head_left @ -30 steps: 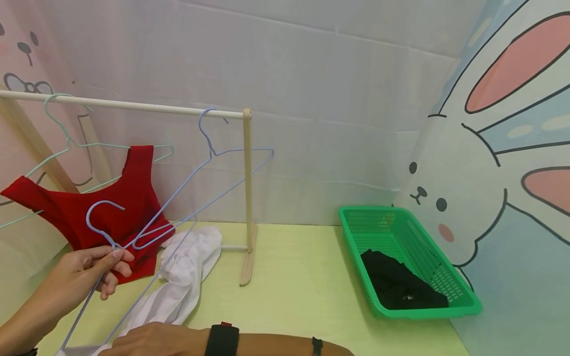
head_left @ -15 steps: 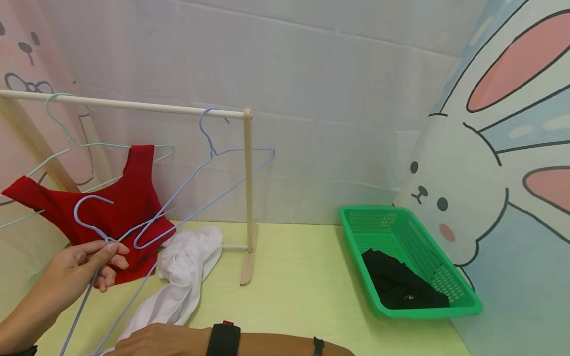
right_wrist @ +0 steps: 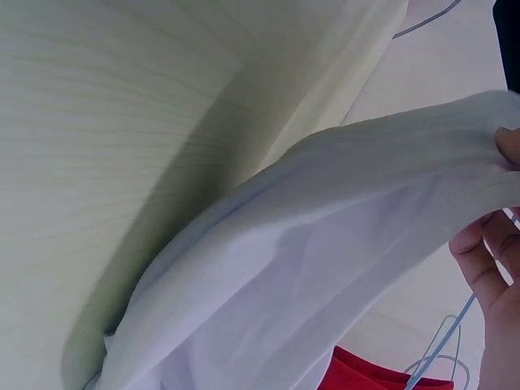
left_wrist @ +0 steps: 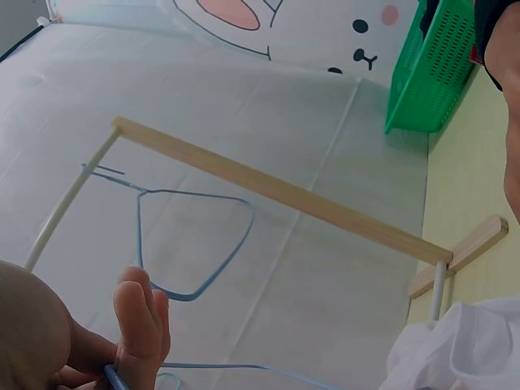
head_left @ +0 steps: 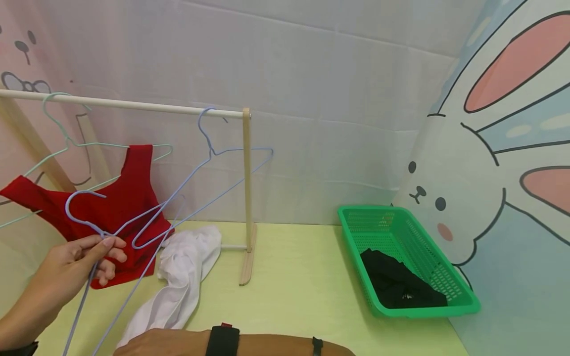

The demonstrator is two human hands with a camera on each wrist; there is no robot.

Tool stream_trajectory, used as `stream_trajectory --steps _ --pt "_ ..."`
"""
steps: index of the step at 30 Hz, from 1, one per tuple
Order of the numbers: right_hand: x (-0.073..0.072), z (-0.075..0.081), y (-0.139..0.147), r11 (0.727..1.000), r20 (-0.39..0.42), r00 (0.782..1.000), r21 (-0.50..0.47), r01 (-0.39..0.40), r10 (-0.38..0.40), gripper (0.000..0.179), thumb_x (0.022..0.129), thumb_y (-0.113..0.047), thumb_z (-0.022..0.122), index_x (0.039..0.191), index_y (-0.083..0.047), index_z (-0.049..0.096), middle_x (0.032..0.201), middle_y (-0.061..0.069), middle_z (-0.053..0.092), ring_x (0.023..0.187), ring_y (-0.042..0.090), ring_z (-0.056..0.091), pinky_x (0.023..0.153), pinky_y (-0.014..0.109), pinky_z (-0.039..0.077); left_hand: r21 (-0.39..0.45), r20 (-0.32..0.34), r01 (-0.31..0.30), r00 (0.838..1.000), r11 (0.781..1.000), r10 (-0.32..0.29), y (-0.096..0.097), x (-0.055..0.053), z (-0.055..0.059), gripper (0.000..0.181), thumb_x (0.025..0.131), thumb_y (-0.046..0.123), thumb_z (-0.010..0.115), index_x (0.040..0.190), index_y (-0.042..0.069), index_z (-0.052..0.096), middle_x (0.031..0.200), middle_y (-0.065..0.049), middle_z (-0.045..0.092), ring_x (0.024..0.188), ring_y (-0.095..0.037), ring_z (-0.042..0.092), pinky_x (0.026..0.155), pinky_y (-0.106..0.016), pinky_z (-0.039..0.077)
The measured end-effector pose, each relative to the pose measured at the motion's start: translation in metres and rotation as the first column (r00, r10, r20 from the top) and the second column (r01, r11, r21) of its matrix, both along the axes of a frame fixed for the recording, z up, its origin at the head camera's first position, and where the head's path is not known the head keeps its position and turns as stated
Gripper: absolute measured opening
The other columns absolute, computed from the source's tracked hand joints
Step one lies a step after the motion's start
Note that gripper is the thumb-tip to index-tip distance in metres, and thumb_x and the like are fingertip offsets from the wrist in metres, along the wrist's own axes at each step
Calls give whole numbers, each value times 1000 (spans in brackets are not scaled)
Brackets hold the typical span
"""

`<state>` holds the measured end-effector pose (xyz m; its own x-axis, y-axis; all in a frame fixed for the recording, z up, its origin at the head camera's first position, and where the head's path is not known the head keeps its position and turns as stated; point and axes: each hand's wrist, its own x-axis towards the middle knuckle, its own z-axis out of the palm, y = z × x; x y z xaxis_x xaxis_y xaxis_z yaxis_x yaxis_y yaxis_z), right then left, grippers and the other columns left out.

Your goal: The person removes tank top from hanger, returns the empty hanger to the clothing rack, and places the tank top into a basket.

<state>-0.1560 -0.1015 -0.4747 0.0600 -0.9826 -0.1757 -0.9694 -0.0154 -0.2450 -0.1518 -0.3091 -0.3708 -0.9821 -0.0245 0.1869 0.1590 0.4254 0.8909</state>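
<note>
Pinches a blue hanger [head_left: 89, 225] by the neck in the left hand [head_left: 84, 264], with fingers drawn narrow, on the near side of the rack [head_left: 247, 207]. Grips a white garment [head_left: 178, 282] between thumb and fingers of the right hand [head_left: 158, 342], also on the rack's near side, with its far end bunched on the tabletop [head_left: 303, 277] near the rack's foot. Hanging from the rack: a second blue hanger [head_left: 211, 148], and a red top [head_left: 138, 180] on a mint hanger [head_left: 67, 141]. Well right of the rack: a green basket [head_left: 436, 312] holding black cloth [head_left: 396, 282].
</note>
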Motion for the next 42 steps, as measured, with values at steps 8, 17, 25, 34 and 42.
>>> stream_trajectory --steps 8,17,25,34,42 --pt "-4 -9 5 999 54 998 -24 -29 30 46 112 -22 58 156 -10 52 151 -4 60 133 -11 46 106 -3 19 10 -25 -2 1000 1000 2 1 -2 1 21 114 20 55 108 18 75 86 1 76 62 -16 66 54 -24 55" --pt "-4 2 7 998 -108 994 -61 29 -35 40 111 -33 60 150 -23 60 134 -18 61 122 -14 45 103 -2 24 21 5 -15 1000 1000 15 -3 0 2 21 114 22 55 108 21 75 87 1 76 62 -16 65 54 -25 55" --pt "-15 6 14 964 -216 966 -251 85 -142 33 110 -32 64 141 -27 70 124 -17 67 104 -9 53 88 0 36 13 15 -36 999 999 36 -4 2 1 21 114 23 56 107 22 76 86 2 76 61 -17 64 54 -25 54" --pt "-37 -5 24 826 -276 873 -521 217 -403 28 101 -24 69 128 -29 77 100 -17 68 90 -5 56 79 2 37 10 29 -39 999 999 39 -4 3 -2 20 114 23 56 107 22 75 86 2 75 61 -17 64 54 -25 54" --pt "-53 -15 26 771 -292 785 -542 334 -546 39 97 -25 72 136 -26 70 110 -12 64 94 2 55 83 9 40 -9 14 -42 999 999 42 -3 3 -5 20 114 23 57 107 21 75 86 2 74 60 -17 64 54 -26 53"
